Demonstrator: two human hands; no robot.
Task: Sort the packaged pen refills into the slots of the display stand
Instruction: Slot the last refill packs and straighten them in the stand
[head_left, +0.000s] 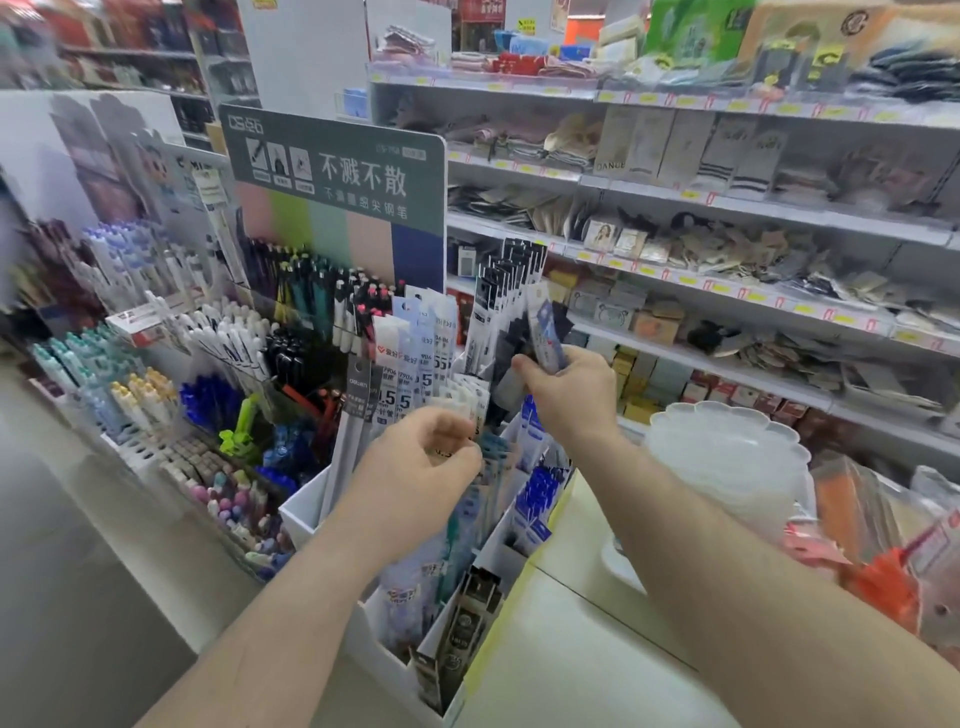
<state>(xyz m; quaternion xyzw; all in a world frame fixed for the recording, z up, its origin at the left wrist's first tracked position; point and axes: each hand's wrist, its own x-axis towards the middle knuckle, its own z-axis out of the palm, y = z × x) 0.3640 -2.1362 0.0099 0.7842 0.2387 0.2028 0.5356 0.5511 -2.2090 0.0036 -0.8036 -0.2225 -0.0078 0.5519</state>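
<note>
White cardboard display stand held upright refill packs; right hand pinched a blue-white pack; left hand fingers curled among packs, grip unclear.

Display stand center-front, slots hold refill packs upright. Left hand over middle slots, among packs; right hand behind and to its right, holding one pack above rear slots. Pen racks left of stand, sign board behind them. Store shelves to right/behind. Worktop right of stand w/ plate stack on it.
</note>
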